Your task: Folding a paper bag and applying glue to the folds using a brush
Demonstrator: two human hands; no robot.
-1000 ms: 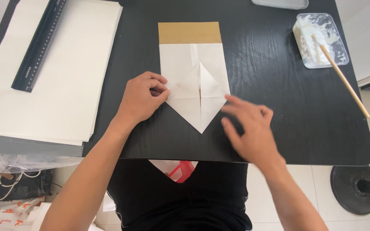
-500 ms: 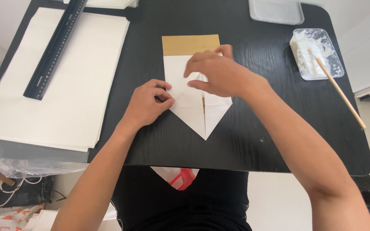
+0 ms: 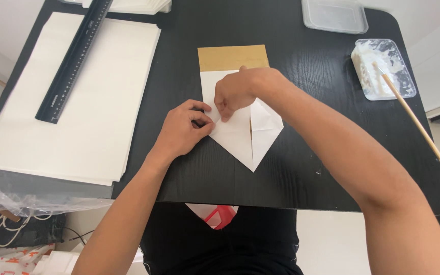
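Since the earlier frame, the right hand [image 3: 238,94] has been brought leftward across the folded white sheet [image 3: 240,127]; a black ruler [image 3: 72,58] lies far left on stacked paper [image 3: 77,127]; the left hand [image 3: 182,133] is curled, pinning the sheet's left edge; right fingers pinch a flap; the point is folded, the tan strip [image 3: 232,57] still uncovered
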